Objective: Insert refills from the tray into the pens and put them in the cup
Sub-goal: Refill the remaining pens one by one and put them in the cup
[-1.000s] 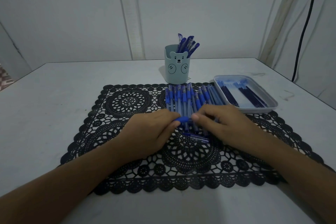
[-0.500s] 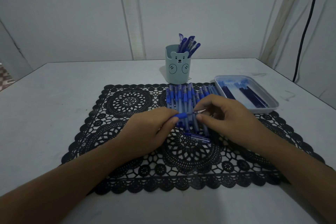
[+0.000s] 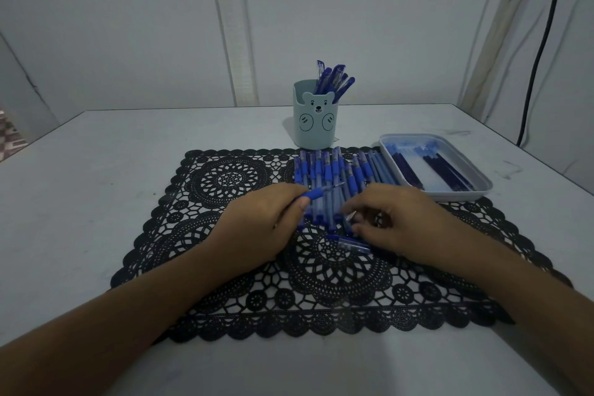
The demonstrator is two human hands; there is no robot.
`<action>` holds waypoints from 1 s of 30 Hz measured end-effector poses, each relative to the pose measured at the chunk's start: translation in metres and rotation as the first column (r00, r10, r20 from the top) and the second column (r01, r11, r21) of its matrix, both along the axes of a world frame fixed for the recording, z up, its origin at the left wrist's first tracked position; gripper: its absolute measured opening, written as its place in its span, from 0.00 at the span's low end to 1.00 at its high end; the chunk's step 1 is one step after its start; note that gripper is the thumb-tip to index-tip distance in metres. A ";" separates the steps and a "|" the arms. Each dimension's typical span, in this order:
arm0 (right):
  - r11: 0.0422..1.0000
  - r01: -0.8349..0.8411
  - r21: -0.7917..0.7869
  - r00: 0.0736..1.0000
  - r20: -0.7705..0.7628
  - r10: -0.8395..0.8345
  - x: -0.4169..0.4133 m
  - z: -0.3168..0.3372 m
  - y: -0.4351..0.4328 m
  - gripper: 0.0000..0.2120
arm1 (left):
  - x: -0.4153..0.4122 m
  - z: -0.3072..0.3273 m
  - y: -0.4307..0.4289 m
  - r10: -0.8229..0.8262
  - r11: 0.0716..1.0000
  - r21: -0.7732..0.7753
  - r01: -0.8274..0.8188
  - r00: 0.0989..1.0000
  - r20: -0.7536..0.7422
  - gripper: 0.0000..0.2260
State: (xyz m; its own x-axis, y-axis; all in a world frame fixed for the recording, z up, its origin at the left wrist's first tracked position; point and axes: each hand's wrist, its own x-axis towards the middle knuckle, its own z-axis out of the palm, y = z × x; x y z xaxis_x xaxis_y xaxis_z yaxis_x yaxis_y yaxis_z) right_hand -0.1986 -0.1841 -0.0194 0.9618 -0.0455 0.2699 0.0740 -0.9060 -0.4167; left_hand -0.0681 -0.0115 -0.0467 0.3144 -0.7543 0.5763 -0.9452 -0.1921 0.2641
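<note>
Two hands: both are low over the black lace mat point(image 3: 225, 180) on the white worktop point(image 3: 96, 170).
Left hand point(image 3: 263, 222): its fingers are curled round a pen point(image 3: 316, 193), gripping it just behind the blue rubber sleeve, with the tip pointing right and away.
Right hand point(image 3: 395, 222): its fingers are curled, with the tips just beside a loose cap point(image 3: 350, 243) on the mat. I cannot tell whether they pinch anything (a pale glint shows there, too small to read).
Row of pens point(image 3: 334, 170): these lie side by side on the mat, between the hands and the cup.
Refills point(image 3: 427, 167): thin dark sticks lying in the tray point(image 3: 482, 190), to the right of the row.
Cup point(image 3: 315, 125): bear-faced, standing behind the mat, with capped pens point(image 3: 334, 80) upright in it.
Handling: pen and refill are probably very light. The barrel looks stiff and smooth, so the rubber sleeve is the surest hold. A refill is slender and likely to flex, so it is best pinched close to the entering end and fed in straight.
</note>
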 end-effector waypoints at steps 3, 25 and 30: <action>0.995 -0.037 -0.089 0.999 0.024 0.039 0.000 0.000 0.002 0.11 | 0.000 0.000 0.000 0.004 1.000 -0.001 -0.004 1.000 0.000 0.18; 0.951 0.035 0.308 0.988 0.135 -0.080 0.002 0.000 0.013 0.05 | -0.005 0.004 0.000 -0.068 0.996 0.069 0.062 0.993 0.092 0.14; 0.919 0.112 0.377 0.980 0.114 -0.166 0.001 0.005 -0.002 0.05 | -0.004 0.003 0.000 -0.009 0.998 0.056 0.005 0.998 0.069 0.15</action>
State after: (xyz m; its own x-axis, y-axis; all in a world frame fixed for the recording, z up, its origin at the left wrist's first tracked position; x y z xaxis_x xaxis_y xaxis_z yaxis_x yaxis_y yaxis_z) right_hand -0.1973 -0.1860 -0.0147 0.8919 -0.2976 0.3406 0.0410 -0.6967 -0.7162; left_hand -0.0718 -0.0111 -0.0440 0.2700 -0.7882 0.5531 -0.9621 -0.1982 0.1872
